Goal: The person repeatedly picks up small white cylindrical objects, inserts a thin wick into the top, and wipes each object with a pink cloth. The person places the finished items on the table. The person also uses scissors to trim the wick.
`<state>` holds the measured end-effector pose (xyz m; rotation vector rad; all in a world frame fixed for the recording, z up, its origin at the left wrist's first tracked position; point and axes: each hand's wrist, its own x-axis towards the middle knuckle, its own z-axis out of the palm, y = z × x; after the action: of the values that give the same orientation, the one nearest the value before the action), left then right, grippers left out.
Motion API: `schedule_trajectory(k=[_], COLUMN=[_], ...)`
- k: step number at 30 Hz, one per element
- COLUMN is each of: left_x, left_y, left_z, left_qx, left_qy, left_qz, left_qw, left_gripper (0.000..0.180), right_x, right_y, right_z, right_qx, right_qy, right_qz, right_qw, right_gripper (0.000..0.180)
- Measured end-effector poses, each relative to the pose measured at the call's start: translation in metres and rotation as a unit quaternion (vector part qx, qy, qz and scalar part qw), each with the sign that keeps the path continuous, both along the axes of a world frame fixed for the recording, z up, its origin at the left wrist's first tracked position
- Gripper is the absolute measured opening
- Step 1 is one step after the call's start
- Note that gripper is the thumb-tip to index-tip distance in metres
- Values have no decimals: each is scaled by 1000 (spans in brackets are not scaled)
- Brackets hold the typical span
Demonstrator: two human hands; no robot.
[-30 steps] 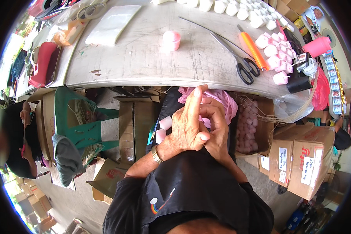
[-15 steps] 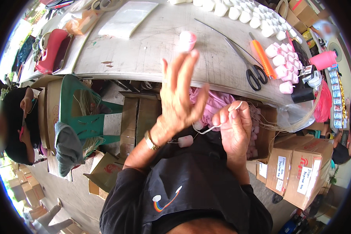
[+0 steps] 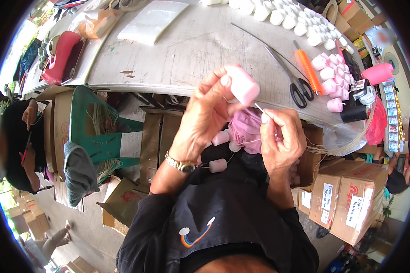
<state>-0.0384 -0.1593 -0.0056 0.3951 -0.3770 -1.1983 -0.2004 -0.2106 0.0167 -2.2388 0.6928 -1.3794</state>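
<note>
My left hand (image 3: 202, 111) is closed around a pink, marshmallow-shaped piece (image 3: 244, 86), held up at the table's front edge. Just to its right, my right hand (image 3: 284, 139) pinches a thin white cord (image 3: 258, 107) whose tip sticks up from the fingertips. Tip and piece are apart. Lower down, over my dark apron, hangs a pale pink piece (image 3: 217, 165) of the same shape, with cord running from it beside a white round piece (image 3: 234, 146). Behind my hands lies a bunched pink cloth or bag (image 3: 245, 129).
Black-handled scissors (image 3: 300, 93), an orange-handled tool (image 3: 309, 73) and a cluster of pink pieces (image 3: 335, 75) lie on the table's right side. Rows of white pieces (image 3: 289, 22) line the back. A green stool (image 3: 84, 123) stands left, cartons (image 3: 351, 195) right. Another person's hands (image 3: 29, 154) show far left.
My left hand has taken the pink piece off the table and drawn it back toward my right hand. The right hand has turned, bringing the cord tip up near the piece.
</note>
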Motion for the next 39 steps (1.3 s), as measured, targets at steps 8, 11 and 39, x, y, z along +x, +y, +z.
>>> schedule_trajectory(k=[8,11,39], left_x=[-16,-16,-18], left_y=[26,30,35], left_z=[-27,-38,-43], left_qx=[52,47,13], left_qy=[137,146,-62], left_qz=[-56,-60,59], left_qw=[988,986,996], left_gripper=[40,41,49], right_x=[9,10,12], right_y=[16,19,11], right_z=[-2,-3,-12], right_qx=[-85,-71,22], right_qy=[55,73,107], right_qz=[14,26,29], right_qw=[995,994,994], right_gripper=[19,18,15])
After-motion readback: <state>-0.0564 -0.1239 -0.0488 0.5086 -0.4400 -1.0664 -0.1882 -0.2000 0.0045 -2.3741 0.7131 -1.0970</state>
